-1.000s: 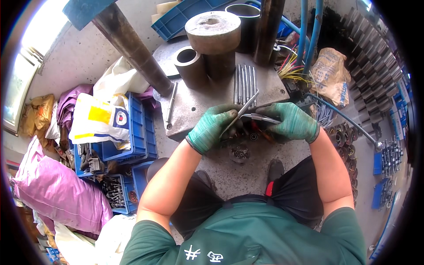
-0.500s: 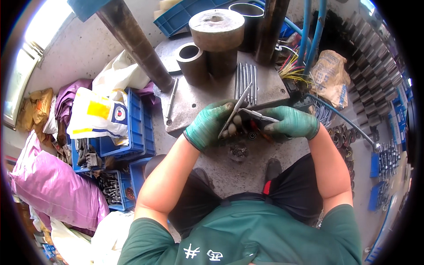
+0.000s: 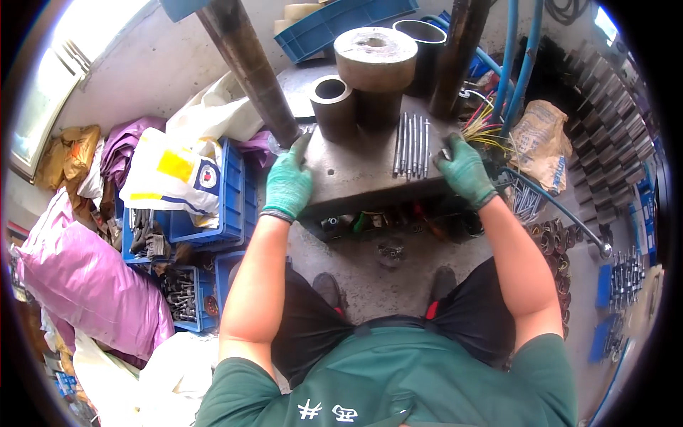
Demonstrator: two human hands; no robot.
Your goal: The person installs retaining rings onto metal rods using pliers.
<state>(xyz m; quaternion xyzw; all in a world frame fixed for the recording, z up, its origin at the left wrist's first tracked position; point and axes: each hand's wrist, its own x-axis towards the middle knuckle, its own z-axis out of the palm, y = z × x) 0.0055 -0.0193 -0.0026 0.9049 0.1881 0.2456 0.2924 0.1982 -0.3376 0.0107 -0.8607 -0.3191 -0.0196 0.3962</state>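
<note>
My left hand (image 3: 289, 183), in a green glove, is at the left edge of the steel plate (image 3: 341, 186). Its fingers are closed over the spot where a metal rod lay, and only a small bright metal end shows beyond them; the grip itself is hidden. At the plate's right edge my right hand (image 3: 465, 171), also gloved, has its fingers curled, with a small dark piece at the fingertips that I cannot name. Between the hands several slim metal rods (image 3: 411, 146) lie side by side, nearer to my right hand.
A dark hollow cylinder (image 3: 332, 114) and a thick ring-topped block (image 3: 376, 64) stand behind the rods. Two steel columns (image 3: 250, 71) flank them. Blue crates (image 3: 231, 196) and a purple sack (image 3: 89, 274) are at left; a blue-handled lever bar (image 3: 562, 206) slants at right.
My hands have moved apart to the plate's two sides. The rod and the caliper-like tool they held in front of the plate no longer show there. The view has shifted slightly.
</note>
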